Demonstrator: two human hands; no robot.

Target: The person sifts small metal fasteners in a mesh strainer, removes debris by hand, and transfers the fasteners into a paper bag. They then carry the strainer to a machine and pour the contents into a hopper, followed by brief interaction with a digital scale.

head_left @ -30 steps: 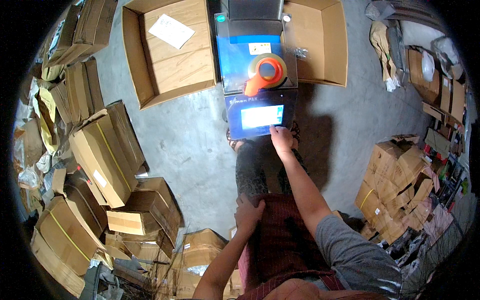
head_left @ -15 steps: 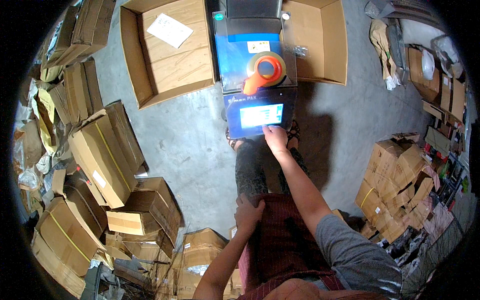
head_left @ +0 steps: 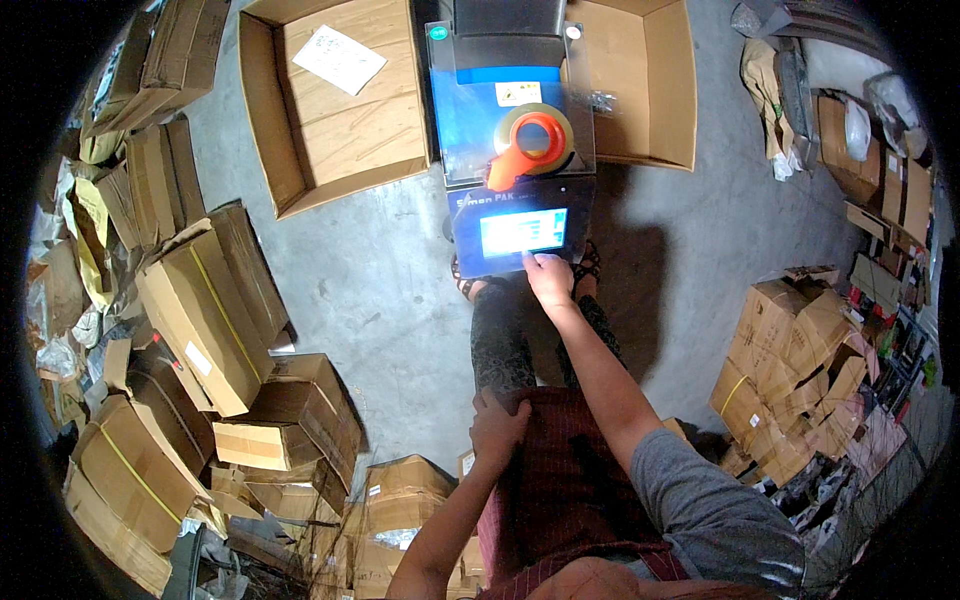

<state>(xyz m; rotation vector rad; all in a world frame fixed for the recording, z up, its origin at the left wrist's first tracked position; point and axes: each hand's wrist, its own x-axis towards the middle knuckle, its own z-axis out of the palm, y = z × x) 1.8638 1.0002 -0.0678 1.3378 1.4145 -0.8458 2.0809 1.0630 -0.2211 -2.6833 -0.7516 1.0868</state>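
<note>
A blue-and-black machine (head_left: 510, 130) with a clear cover stands in front of me, its touchscreen (head_left: 523, 232) glowing brightly. My right hand (head_left: 549, 278) is at the screen's lower edge, the fingers curled in and a fingertip or thumb touching the panel there. Nothing shows in that hand. On the machine's cover lies an orange tape dispenser (head_left: 503, 168) with a roll of tape (head_left: 562, 130). My left hand (head_left: 498, 420) rests on my thigh by the dark red striped apron (head_left: 560, 470), fingers slightly apart and holding nothing.
An open cardboard box (head_left: 355, 140) with a white paper (head_left: 340, 60) stands left of the machine; another open box (head_left: 665, 100) is to its right. Stacked cartons (head_left: 205, 315) line the left side. Flattened cardboard (head_left: 790, 360) and wrapping scraps lie on the right. The floor (head_left: 370, 300) is grey.
My right hand has shifted very slightly at the screen's lower edge. My left hand, the machine and the tape dispenser look the same.
</note>
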